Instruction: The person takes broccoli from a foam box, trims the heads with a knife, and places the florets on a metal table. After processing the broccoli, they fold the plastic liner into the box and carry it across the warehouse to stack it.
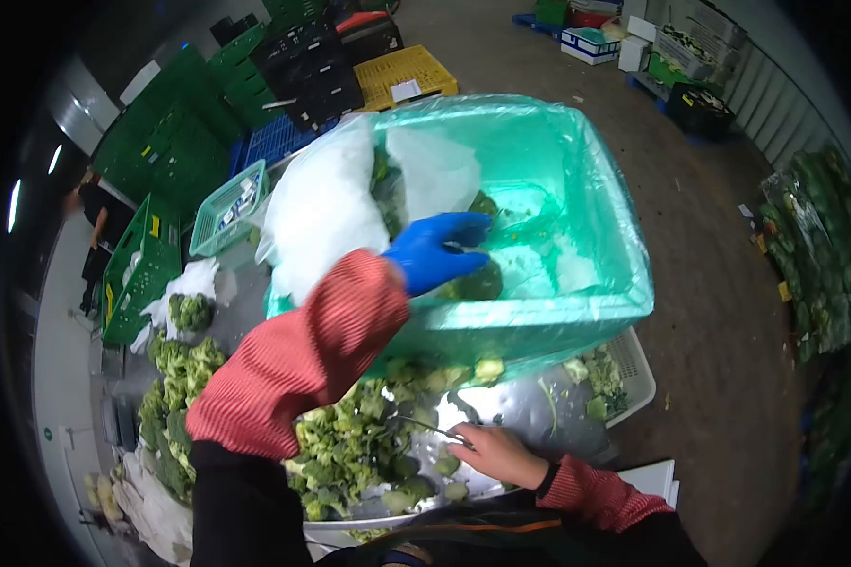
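My left hand, in a blue glove, reaches into a crate lined with green plastic film. Its fingers and thumb are apart, just above a broccoli head inside the crate. White sheeting covers the crate's left part, beside more broccoli. Bare and low over the metal table, my right hand is closed around a knife. The thin blade points left towards a heap of cut broccoli florets.
More broccoli lies on the left side of the table. A white basket with green trimmings stands at the right. Behind are a small green basket, stacked black crates and a yellow pallet. A person stands far left.
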Tool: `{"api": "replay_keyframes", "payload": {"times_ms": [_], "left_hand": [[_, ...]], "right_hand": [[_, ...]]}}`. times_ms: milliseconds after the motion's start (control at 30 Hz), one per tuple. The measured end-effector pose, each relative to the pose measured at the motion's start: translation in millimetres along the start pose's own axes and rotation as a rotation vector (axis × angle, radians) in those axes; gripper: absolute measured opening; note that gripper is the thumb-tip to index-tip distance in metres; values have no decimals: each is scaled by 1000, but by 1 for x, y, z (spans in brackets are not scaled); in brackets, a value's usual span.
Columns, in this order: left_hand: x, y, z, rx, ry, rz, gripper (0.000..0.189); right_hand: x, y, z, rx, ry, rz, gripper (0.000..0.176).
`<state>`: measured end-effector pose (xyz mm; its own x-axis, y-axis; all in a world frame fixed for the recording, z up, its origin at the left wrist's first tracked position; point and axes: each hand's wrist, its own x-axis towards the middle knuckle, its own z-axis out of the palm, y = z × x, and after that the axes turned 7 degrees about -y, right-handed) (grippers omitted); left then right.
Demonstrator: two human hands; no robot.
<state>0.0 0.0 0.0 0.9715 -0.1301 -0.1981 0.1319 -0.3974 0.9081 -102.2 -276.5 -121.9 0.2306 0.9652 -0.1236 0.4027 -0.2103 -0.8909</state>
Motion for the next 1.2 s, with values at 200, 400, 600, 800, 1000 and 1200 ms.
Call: {"api": "replay_keyframes", "payload": {"times_ms": [200,400,600,800,1000,1200], "left_hand": [[180,-29,13,1318,22,-243,53],[240,-92,-18,1347,14,-615,43],[193,17,-30,1213,-92,-357,71],[107,44,-41,-357,255,-28,66],[-43,62,7,-975,191,122,56],[-184,33,80,-1208,273,-145,47]], "right_hand": [[-38,48,-50,-54,196,57,22],[-70,74,-70,17,325,116,20],[-74,67,-88,-8,392,157,16],[-74,53,-75,-47,350,136,16],[-73,30,-71,108,481,207,25],[-46,-1,-67,212,462,158,23]]}}
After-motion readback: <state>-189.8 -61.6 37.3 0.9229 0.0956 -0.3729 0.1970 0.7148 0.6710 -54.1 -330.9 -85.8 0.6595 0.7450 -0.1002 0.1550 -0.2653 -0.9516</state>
